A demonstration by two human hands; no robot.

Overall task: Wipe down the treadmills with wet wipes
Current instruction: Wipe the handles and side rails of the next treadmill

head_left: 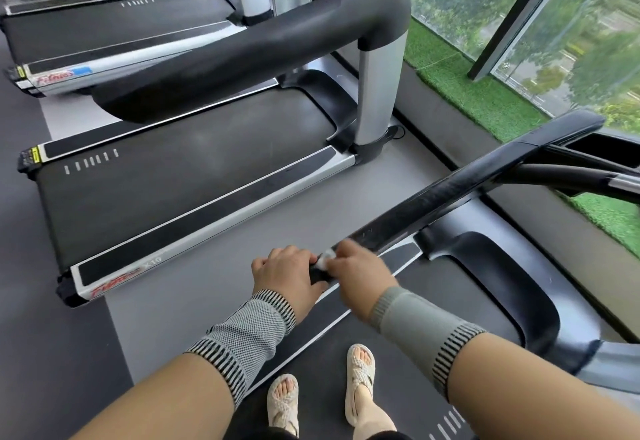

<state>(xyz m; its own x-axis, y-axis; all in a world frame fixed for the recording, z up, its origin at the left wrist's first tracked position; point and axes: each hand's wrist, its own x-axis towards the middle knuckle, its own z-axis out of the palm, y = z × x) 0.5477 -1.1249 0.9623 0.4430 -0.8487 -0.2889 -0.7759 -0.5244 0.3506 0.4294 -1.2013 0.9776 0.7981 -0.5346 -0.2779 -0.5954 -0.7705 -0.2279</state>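
A row of treadmills is set on grey flooring beside a window (540,24) edged with artificial turf (460,93). The near end of the black handrail (450,197) is gripped by the left hand (287,277). A crumpled white wet wipe (325,261) is pinched against the rail by the right hand (360,277), between both hands.

Single head-worn view, angled forward and steeply down, close above the left hand (287,275) and right hand (360,275); beyond the hands, the handrail (450,197) recedes up-right.
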